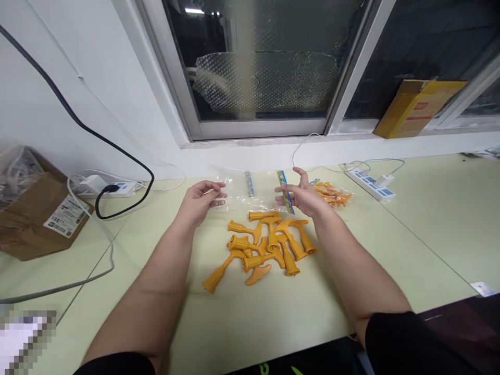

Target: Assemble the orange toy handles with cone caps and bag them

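You're at a pale yellow-green tbl. [425, 208] w/ thin seams, up against a white wall [89, 52]. Ahead of you: grey-framed window [261, 130], dark glass, w/ a bubbly sheet [269, 83] across the lower pane; can't tell which side. Bright light strip [194, 10] shows up top. To your R, a yellow-brown cardbd. box [420, 110] sits tilted on the sill [250, 144]. On your L, a black cable [82, 122] hangs nr. a brown carton [23, 224].

Plastic pieces [289, 258]: orange-yellow. Bag [234, 195]: clear, colourless. 2 strips [250, 184]: blue and green, mottled print. Table [422, 208]: pale yellow-green, thin dark seams. Wall [125, 104]: white. Cord [64, 102]: black. Sleeves [406, 344]: black.
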The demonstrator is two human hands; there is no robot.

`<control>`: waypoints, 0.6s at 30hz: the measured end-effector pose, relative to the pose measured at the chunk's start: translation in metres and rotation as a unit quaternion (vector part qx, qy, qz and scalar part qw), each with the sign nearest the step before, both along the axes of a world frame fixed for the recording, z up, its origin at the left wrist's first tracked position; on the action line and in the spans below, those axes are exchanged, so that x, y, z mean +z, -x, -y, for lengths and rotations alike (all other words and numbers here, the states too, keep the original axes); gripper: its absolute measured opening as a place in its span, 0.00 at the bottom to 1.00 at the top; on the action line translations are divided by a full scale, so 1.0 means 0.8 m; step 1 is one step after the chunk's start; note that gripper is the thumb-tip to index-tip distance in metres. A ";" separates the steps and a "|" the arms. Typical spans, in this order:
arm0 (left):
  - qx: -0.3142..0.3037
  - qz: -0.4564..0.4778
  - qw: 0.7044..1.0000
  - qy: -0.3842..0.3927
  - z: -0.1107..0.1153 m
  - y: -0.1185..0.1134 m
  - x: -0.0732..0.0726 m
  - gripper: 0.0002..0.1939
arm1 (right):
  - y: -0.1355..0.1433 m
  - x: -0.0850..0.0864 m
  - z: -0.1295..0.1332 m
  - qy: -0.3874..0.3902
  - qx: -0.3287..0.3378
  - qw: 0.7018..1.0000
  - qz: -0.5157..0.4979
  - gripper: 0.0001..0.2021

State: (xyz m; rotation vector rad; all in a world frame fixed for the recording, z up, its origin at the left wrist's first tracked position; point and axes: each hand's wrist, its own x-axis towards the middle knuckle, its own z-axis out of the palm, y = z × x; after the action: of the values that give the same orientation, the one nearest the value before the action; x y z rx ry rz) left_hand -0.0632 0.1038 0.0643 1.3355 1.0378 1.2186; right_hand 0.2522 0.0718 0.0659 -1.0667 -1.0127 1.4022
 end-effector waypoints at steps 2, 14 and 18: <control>0.016 -0.011 1.000 0.015 -0.002 0.003 0.000 0.18 | -0.004 0.000 0.003 -0.011 0.059 0.998 0.020 0.40; -0.110 -0.107 0.985 0.085 -0.005 0.033 0.000 0.47 | -0.007 -0.027 -0.015 -0.041 0.030 0.990 0.129 0.21; -0.108 -0.108 0.985 0.087 -0.006 0.038 0.002 0.52 | -0.014 -0.026 -0.016 -0.056 0.013 0.984 0.170 0.24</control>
State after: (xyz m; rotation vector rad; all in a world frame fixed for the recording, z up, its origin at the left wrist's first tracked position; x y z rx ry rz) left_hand -0.0934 0.1088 0.0661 1.4226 1.0914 0.8181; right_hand 0.2632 0.0848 0.0448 -1.2374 -1.3400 1.1906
